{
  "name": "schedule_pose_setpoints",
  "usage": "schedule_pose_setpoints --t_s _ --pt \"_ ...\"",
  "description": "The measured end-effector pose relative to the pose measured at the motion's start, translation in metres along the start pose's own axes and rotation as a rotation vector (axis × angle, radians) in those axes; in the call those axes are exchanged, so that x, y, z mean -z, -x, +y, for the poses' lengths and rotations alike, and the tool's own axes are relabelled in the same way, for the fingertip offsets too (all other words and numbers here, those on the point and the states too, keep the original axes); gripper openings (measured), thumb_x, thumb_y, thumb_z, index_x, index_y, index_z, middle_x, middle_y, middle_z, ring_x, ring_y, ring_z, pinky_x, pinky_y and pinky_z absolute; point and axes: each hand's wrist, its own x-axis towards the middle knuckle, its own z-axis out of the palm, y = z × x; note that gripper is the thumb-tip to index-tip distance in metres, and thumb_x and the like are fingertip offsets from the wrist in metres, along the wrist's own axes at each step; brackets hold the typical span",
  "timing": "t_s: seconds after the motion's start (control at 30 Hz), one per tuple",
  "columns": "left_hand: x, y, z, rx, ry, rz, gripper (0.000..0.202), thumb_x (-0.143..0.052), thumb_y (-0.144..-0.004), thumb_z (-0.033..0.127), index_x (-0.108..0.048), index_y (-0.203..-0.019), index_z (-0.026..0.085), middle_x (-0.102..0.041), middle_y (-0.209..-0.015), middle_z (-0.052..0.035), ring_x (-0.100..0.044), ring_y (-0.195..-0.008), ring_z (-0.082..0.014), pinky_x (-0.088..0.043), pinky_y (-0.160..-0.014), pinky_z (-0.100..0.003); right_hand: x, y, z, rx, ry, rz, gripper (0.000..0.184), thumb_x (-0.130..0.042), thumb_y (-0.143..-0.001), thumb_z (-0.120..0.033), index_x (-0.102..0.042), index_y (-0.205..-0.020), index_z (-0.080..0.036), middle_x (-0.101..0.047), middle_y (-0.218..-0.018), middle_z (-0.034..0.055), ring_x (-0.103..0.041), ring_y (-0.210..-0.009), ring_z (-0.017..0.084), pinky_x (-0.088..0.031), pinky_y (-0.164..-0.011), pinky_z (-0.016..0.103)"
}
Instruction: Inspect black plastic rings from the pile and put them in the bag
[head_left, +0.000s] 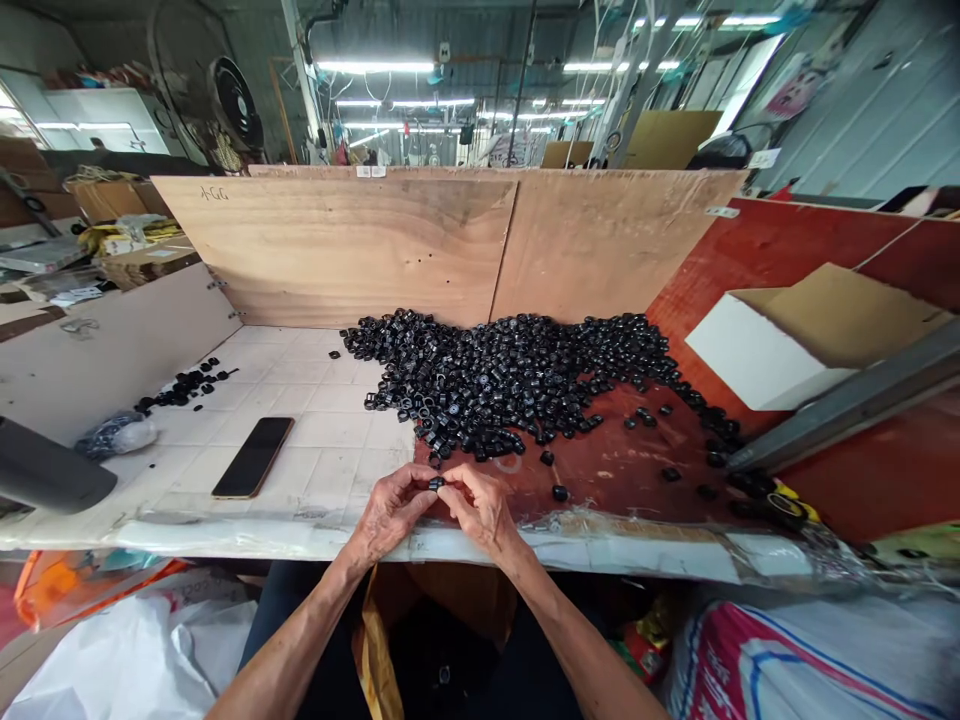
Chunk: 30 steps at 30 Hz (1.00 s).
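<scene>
At the near edge of the desk [225, 535], left hand [390, 512] and right hand [486, 515] pinch a small black part [436, 484]; open tile sits left, by a phone [253, 457].

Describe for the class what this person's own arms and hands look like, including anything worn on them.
The left hand and right hand are bare: no gloves, rings or watch show. The left forearm and right forearm are bare too, with no sleeve in view.

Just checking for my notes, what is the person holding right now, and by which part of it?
The left hand and right hand pinch one small black ring-shaped part between their fingertips, apparently by its sides; the exact grip is too small to tell.
</scene>
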Motion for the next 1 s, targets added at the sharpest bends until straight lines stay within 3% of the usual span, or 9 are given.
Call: schedule_pose_setpoints --t_s 0.23,0.4,0.47,0.53,0.6,0.67,0.77,0.87,1.0 --pt "-0.014 0.026 0.000 -0.029 -0.144 0.040 0.022 -0.066 -0.096 0.033 -0.069 -0.112 0.019 -0.076 -0.107 -0.0078 -0.073 -0.097 -0.0225 -0.059 -0.088 -0.034 -0.008 0.023 -0.023 -0.236 -0.165 0.066 0.018 -0.057 -0.089 -0.034 -0.066 -0.095 -0.019 -0.068 -0.074 0.0003 -0.059 -0.051 0.012 -0.046 -0.052 0.023" --pt "-0.016 0.051 -0.003 -0.335 -0.566 0.071 0.022 -0.057 -0.100 0.023 -0.065 -0.121 0.023 -0.074 -0.117 -0.0080 -0.072 -0.110 -0.0239 -0.058 -0.098 -0.037 -0.022 0.040 -0.047 -0.633 -0.373 0.108 0.014 -0.054 -0.086 -0.032 -0.057 -0.080 -0.020 -0.050 -0.045 -0.0079 -0.047 -0.037 0.011 -0.039 -0.046 0.022" --pt "-0.013 0.057 0.005 -0.419 -0.653 -0.016 0.025 -0.054 -0.100 0.020 -0.063 -0.123 0.024 -0.074 -0.118 -0.0084 -0.072 -0.111 -0.0238 -0.058 -0.097 -0.036 -0.015 0.047 -0.049 -0.643 -0.299 0.051 0.017 -0.054 -0.087 -0.034 -0.056 -0.077 -0.020 -0.053 -0.048 -0.0053 -0.051 -0.039 0.013 -0.042 -0.049 0.024" --pt "-0.008 0.059 0.017 -0.374 -0.711 -0.189 0.022 -0.056 -0.099 0.022 -0.064 -0.120 0.025 -0.074 -0.113 -0.0069 -0.074 -0.101 -0.0219 -0.060 -0.088 -0.032 0.009 0.053 -0.045 -0.514 0.001 0.076 0.021 -0.057 -0.089 -0.038 -0.062 -0.087 -0.018 -0.066 -0.065 0.0029 -0.063 -0.057 0.019 -0.050 -0.059 0.028" --pt "-0.003 0.053 0.028 -0.251 -0.767 -0.264 0.014 -0.060 -0.097 0.029 -0.066 -0.109 0.024 -0.072 -0.097 -0.0037 -0.073 -0.084 -0.0197 -0.059 -0.075 -0.030 0.045 0.056 -0.032 -0.361 0.435 0.253 0.036 -0.065 -0.088 -0.040 -0.064 -0.113 -0.014 -0.071 -0.102 0.0161 -0.070 -0.090 0.029 -0.053 -0.080 0.037" --pt "0.001 0.037 0.031 -0.136 -0.809 -0.127 0.014 -0.062 -0.095 0.036 -0.064 -0.098 0.023 -0.066 -0.081 0.0000 -0.067 -0.069 -0.0178 -0.056 -0.067 -0.030 0.082 0.051 -0.013 -0.420 0.766 0.323 0.060 -0.069 -0.087 -0.038 -0.055 -0.135 -0.006 -0.060 -0.128 0.0272 -0.065 -0.111 0.038 -0.051 -0.091 0.044" --pt "0.003 0.001 0.018 -0.037 -0.838 0.134 0.019 -0.067 -0.089 0.035 -0.062 -0.101 0.020 -0.065 -0.087 -0.0012 -0.067 -0.069 -0.0188 -0.057 -0.069 -0.033 0.118 0.031 0.018 -0.612 0.916 0.161 0.066 -0.069 -0.090 -0.036 -0.049 -0.143 -0.002 -0.054 -0.133 0.0286 -0.068 -0.109 0.038 -0.052 -0.088 0.041" --pt "-0.003 -0.029 0.002 0.040 -0.902 0.149 0.038 -0.073 -0.081 0.024 -0.061 -0.116 0.018 -0.065 -0.109 -0.0080 -0.070 -0.094 -0.0243 -0.056 -0.090 -0.039 0.117 0.005 0.036 -0.606 0.916 0.043 0.048 -0.060 -0.096 -0.026 -0.055 -0.139 -0.006 -0.057 -0.128 0.0222 -0.070 -0.103 0.031 -0.052 -0.087 0.036" --pt "-0.014 -0.038 -0.006 0.158 -0.964 0.160 0.040 -0.071 -0.082 0.019 -0.060 -0.121 0.017 -0.066 -0.114 -0.0100 -0.069 -0.104 -0.0255 -0.053 -0.097 -0.037 0.079 -0.010 0.048 -0.430 0.881 0.033 0.035 -0.054 -0.094 -0.013 -0.065 -0.127 -0.012 -0.061 -0.123 0.0175 -0.066 -0.109 0.028 -0.051 -0.093 0.033"
